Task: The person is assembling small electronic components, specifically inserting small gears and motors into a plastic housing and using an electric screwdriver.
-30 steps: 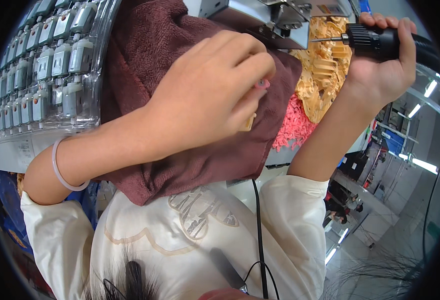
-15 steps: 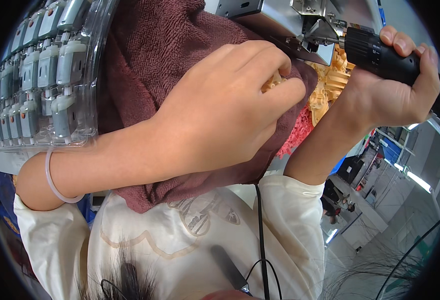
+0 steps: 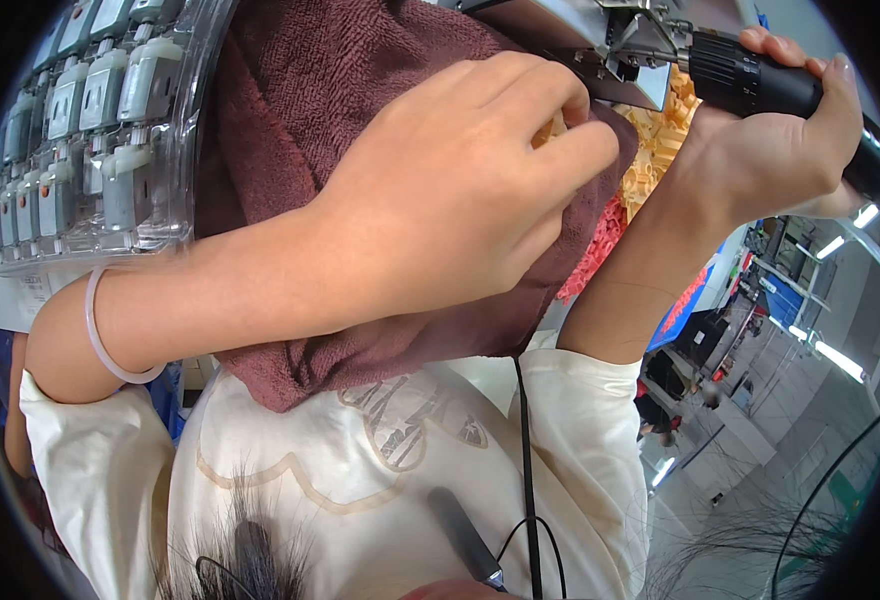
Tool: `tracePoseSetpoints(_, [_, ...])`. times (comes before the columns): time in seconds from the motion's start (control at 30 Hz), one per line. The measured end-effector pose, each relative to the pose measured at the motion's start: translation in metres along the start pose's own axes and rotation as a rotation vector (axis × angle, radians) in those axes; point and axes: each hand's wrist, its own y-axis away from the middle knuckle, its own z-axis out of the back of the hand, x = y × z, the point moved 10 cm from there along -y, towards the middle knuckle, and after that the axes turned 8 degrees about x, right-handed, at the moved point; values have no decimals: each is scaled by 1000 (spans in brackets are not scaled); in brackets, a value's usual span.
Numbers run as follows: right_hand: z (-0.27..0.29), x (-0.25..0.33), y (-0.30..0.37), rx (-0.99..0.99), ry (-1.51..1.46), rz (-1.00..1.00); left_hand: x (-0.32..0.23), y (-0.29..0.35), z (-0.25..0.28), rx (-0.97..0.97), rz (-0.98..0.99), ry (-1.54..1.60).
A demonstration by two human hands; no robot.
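My left hand (image 3: 450, 190) rests over a brown towel (image 3: 295, 110), its fingers closed in a pinch. A small pale yellow plastic part (image 3: 552, 128) shows between the thumb and forefinger; most of it is hidden. My right hand (image 3: 775, 150) is wrapped round a black power screwdriver (image 3: 750, 78), held nearly level. The screwdriver's front end meets a metal bracket (image 3: 640, 40) on a silver metal device at the upper right. The left fingertips are close below that device.
A clear plastic tray (image 3: 185, 200) at the left holds several small silver motors (image 3: 148, 80). Yellow plastic parts (image 3: 660, 150) and red ones (image 3: 600, 245) lie behind the right forearm. A black cable (image 3: 525, 450) hangs in front of my shirt.
The whole view has shifted slightly, so the tray, device and both hands appear a little higher. Both hands keep their holds.
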Motion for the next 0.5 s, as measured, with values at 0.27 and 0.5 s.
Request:
tracePoseSetpoints(0.27, [29,-12,-13,62,-236,-36,-2,2,1,-36,-22,-44])
tracePoseSetpoints(0.5, [22,52,4,195,-82,-107,1,5,7,-34,17,-41])
